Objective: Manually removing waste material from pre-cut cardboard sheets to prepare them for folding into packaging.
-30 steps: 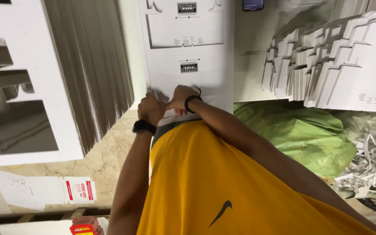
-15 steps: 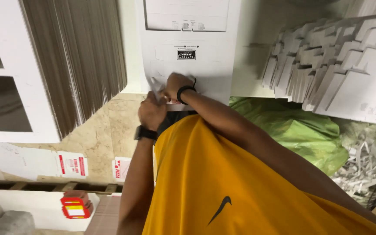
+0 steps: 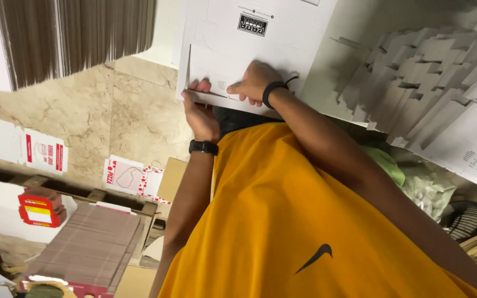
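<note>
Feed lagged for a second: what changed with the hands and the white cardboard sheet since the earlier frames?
The camera view has dropped and tilted, so the flat white cardboard blank now sits higher in the picture. Both hands have stayed on its near edge: the left hand grips the folded flap from below, the right hand presses on top. Nothing was let go. The stack of folded cartons at right has not moved.
</note>
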